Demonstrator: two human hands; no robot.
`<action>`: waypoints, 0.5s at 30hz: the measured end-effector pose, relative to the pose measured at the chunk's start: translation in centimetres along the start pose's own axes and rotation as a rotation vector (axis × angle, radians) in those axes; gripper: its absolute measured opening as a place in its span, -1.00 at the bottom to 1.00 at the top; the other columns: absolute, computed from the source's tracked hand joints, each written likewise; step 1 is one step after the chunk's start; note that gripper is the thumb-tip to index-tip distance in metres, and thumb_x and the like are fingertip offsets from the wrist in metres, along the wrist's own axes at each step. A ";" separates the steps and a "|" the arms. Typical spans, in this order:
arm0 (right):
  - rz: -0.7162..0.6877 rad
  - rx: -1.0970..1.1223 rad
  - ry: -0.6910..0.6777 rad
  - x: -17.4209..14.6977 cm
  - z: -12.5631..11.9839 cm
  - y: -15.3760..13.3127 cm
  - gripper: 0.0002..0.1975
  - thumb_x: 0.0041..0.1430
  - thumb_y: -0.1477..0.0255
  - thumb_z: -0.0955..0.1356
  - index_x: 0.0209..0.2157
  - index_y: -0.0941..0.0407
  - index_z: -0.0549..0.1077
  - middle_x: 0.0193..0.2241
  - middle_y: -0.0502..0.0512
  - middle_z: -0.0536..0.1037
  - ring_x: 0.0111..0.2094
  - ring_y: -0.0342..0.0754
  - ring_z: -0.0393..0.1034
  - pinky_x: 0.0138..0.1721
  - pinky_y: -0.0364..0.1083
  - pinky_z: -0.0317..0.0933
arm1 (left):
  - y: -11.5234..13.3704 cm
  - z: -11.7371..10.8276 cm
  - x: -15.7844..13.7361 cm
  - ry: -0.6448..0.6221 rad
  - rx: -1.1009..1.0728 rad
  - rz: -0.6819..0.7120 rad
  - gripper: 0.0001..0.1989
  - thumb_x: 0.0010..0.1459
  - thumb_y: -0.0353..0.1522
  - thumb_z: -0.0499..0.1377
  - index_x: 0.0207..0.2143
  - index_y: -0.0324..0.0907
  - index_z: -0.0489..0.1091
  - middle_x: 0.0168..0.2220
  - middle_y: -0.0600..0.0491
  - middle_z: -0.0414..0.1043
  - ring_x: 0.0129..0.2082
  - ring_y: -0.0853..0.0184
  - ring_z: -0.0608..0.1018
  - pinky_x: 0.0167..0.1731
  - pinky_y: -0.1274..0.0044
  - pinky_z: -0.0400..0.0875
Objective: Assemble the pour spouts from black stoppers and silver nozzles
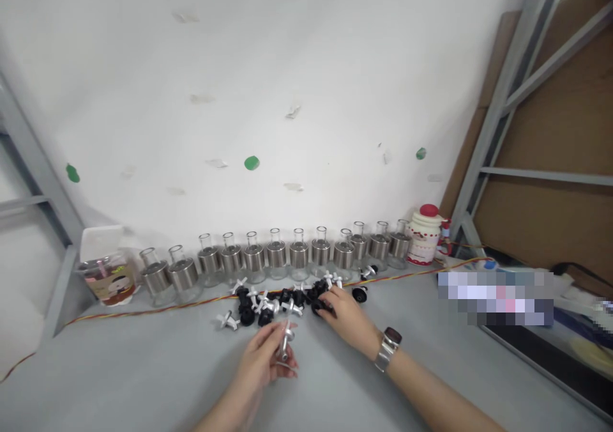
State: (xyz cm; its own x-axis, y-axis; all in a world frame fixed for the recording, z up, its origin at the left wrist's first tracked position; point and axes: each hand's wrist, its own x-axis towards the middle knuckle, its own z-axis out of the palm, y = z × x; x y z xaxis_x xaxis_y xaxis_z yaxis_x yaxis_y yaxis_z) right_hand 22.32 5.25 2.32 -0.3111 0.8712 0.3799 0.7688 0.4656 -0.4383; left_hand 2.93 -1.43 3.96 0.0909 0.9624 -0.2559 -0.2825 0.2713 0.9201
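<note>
My left hand (268,358) is closed around a silver metal piece with a thin stem (286,342), held just above the grey table. To its right, my right hand (347,317), with a watch on the wrist, reaches into a loose pile. Its fingertips are pinched on a black round cap (317,306) at the pile's near edge. The pile mixes black round caps (247,316) with silver cross-shaped pieces (228,320). A single black cap (359,294) lies just past my right hand.
Several glass bottles with steel sleeves (276,255) stand in a row along the white wall. A plastic tub (112,285) is at the left end and a cream jar with a red lid (424,237) at the right. A twisted wire (158,310) crosses the table (158,374).
</note>
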 end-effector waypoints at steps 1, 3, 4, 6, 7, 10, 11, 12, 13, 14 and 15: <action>-0.010 0.014 -0.004 0.0 0.0 -0.2 -0.87 0.07 0.50 0.30 -0.29 0.12 0.43 -0.32 0.09 0.41 -0.25 -0.02 0.31 -0.18 -0.08 0.16 | 0.0 0.0 0.0 -0.002 0.000 0.016 -0.52 -0.22 -0.10 0.28 -0.31 -0.26 0.36 -0.67 0.19 0.35 -0.67 0.44 0.45 -0.64 0.60 0.35; -0.021 0.075 0.005 -0.1 -0.1 -0.9 -0.84 0.07 0.55 0.29 -0.28 0.11 0.42 -0.33 0.07 0.41 -0.27 -0.05 0.31 -0.20 -0.09 0.17 | -0.1 0.0 0.0 -0.015 0.028 0.065 -0.49 -0.28 -0.13 0.33 -0.31 -0.25 0.35 -0.63 0.18 0.37 -0.65 0.44 0.46 -0.61 0.58 0.37; -0.021 0.126 0.017 -0.1 -0.3 -1.3 -0.83 0.07 0.56 0.28 -0.28 0.11 0.42 -0.35 0.06 0.40 -0.29 -0.07 0.31 -0.21 -0.10 0.18 | -0.1 0.0 0.0 -0.030 0.053 0.085 -0.46 -0.31 -0.14 0.34 -0.29 -0.25 0.33 -0.61 0.18 0.38 -0.64 0.43 0.47 -0.60 0.57 0.38; -0.011 0.258 0.041 -0.4 -0.7 -2.5 -0.85 0.06 0.56 0.29 -0.30 0.11 0.42 -0.40 0.03 0.39 -0.34 -0.09 0.31 -0.26 -0.12 0.20 | -0.5 0.0 0.1 -0.065 0.105 0.108 -0.37 -0.32 -0.16 0.35 -0.18 -0.25 0.28 -0.59 0.19 0.38 -0.64 0.41 0.48 -0.59 0.54 0.41; -0.010 0.322 0.047 -0.6 -0.9 -3.2 -0.86 0.06 0.56 0.29 -0.30 0.11 0.42 -0.41 0.02 0.39 -0.35 -0.10 0.31 -0.27 -0.13 0.21 | -0.7 0.0 0.1 -0.074 0.122 0.115 -0.31 -0.31 -0.16 0.35 -0.12 -0.24 0.24 -0.58 0.20 0.37 -0.64 0.40 0.49 -0.60 0.52 0.41; -0.049 0.468 0.051 -1.3 -1.2 -5.0 -0.85 0.06 0.55 0.30 -0.28 0.10 0.41 -0.39 0.02 0.39 -0.33 -0.12 0.32 -0.25 -0.13 0.21 | -1.5 0.0 0.2 -0.077 0.135 0.121 -0.16 -0.30 -0.16 0.34 0.03 -0.21 0.08 -0.57 0.24 0.35 -0.66 0.38 0.49 -0.64 0.51 0.41; -0.071 0.500 0.048 -1.5 -1.3 -5.5 -0.84 0.07 0.55 0.30 -0.27 0.10 0.41 -0.38 0.02 0.40 -0.32 -0.12 0.32 -0.24 -0.14 0.21 | -1.7 0.0 0.2 -0.080 0.135 0.117 -0.12 -0.32 -0.16 0.34 0.05 -0.21 0.05 -0.56 0.24 0.34 -0.67 0.37 0.49 -0.65 0.51 0.41; -0.090 0.525 0.045 -1.7 -1.4 -5.8 -0.82 0.08 0.55 0.29 -0.25 0.10 0.41 -0.37 0.02 0.40 -0.31 -0.12 0.32 -0.23 -0.14 0.21 | -1.8 0.0 0.2 -0.089 0.135 0.111 -0.10 -0.33 -0.15 0.34 0.06 -0.21 0.04 -0.56 0.24 0.34 -0.66 0.37 0.49 -0.66 0.51 0.41; -0.109 0.544 0.042 -1.9 -1.4 -6.0 -0.81 0.09 0.56 0.29 -0.23 0.09 0.40 -0.36 0.02 0.39 -0.31 -0.13 0.32 -0.23 -0.14 0.21 | -1.9 0.0 0.2 -0.099 0.137 0.108 -0.09 -0.34 -0.14 0.34 0.06 -0.21 0.05 -0.55 0.23 0.33 -0.65 0.36 0.50 -0.66 0.52 0.41; -0.125 0.559 0.040 -2.0 -1.5 -6.2 -0.79 0.09 0.57 0.28 -0.21 0.09 0.40 -0.35 0.03 0.39 -0.30 -0.14 0.31 -0.22 -0.14 0.21 | -1.9 0.0 0.2 -0.109 0.140 0.109 -0.10 -0.33 -0.14 0.34 0.06 -0.21 0.05 -0.54 0.23 0.32 -0.65 0.35 0.50 -0.67 0.52 0.41; -0.141 0.569 0.040 -2.1 -1.6 -6.2 -0.77 0.10 0.58 0.27 -0.19 0.09 0.39 -0.34 0.03 0.38 -0.29 -0.14 0.31 -0.21 -0.14 0.21 | -1.8 0.0 0.1 -0.117 0.144 0.112 -0.11 -0.32 -0.14 0.34 0.06 -0.21 0.06 -0.53 0.22 0.32 -0.63 0.35 0.50 -0.67 0.52 0.41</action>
State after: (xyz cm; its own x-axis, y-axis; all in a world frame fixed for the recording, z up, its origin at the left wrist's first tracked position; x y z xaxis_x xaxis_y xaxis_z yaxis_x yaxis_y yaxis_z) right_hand 19.09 0.26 5.50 -0.3590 0.7931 0.4920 0.2972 0.5969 -0.7453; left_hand 3.42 -1.78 2.24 0.1792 0.9764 -0.1207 -0.1586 0.1498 0.9759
